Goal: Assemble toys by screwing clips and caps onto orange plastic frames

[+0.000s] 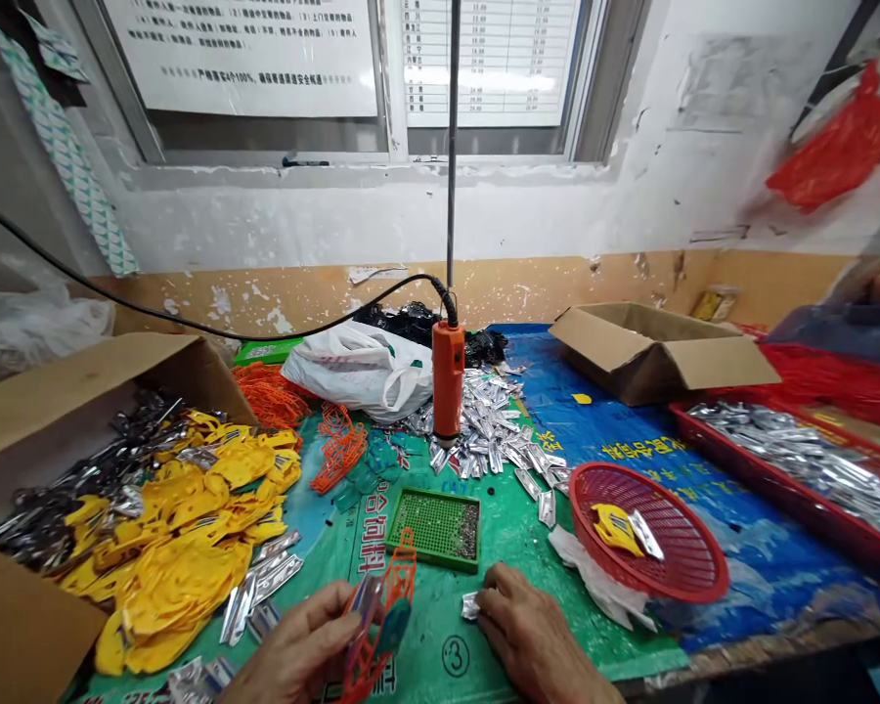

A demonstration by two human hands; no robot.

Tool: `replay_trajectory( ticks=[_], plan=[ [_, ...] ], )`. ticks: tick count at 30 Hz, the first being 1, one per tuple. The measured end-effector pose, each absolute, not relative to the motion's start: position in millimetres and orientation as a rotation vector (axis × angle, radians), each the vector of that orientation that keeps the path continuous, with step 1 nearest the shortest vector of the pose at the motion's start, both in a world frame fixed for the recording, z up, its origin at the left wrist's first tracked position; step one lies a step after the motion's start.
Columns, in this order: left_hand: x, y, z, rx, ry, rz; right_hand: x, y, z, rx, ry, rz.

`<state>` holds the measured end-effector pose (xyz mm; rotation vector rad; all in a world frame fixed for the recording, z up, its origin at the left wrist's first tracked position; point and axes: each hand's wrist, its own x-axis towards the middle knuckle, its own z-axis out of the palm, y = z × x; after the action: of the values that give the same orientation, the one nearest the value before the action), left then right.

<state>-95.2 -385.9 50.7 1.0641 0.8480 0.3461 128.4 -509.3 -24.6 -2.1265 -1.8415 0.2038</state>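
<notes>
My left hand [312, 640], at the bottom centre, is closed on an orange plastic frame [400, 577]; a shiny metal piece and a dark green part show against it. To its right, my right hand [524, 626] rests low over the green sheet with curled fingers, pinching a small silver piece [470, 606]. Just beyond the hands lies a green tray [429, 557] with tiny dark bits at its right side. An orange electric screwdriver [448, 381] hangs upright behind the tray, above a heap of silver metal pieces [495, 420].
Yellow parts [183, 548] pile up at the left beside an open cardboard box [59, 401]. At the right are a round red basket [649, 533] holding a yellow part, a long red tray [792, 489] of metal pieces and another box [652, 352]. A black cable [264, 337] crosses the back.
</notes>
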Motion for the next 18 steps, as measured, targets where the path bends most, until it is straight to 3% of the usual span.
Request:
replay_trajectory(
  ticks=[7, 18],
  plan=[
    [-62, -394, 31, 0.843, 0.714, 0.467, 139, -518, -18, -1.842, -1.709, 0.143],
    [-51, -401, 26, 0.812, 0.771, 0.583, 113, -491, 13, -1.479, -1.528, 0.452]
  ],
)
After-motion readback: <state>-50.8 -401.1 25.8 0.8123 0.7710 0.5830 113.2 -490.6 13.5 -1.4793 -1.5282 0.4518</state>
